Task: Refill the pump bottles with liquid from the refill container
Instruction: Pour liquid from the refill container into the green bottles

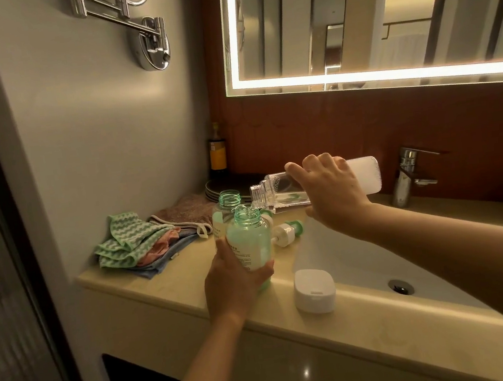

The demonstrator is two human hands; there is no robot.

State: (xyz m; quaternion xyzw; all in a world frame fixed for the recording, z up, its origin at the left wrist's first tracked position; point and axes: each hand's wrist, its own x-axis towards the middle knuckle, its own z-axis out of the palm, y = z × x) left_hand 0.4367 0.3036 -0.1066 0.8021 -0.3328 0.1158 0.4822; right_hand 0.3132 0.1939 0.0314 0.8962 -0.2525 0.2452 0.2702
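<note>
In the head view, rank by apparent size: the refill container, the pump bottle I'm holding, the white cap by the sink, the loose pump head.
1. refill container, partly hidden by the right hand
2. held pump bottle
3. white cap, though nearest the camera
4. loose pump head

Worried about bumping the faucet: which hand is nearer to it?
Right. The right hand, gripping the tipped refill container, is just left of the faucet; the left hand holds the green pump bottle farther left, toward the front edge of the counter.
</note>
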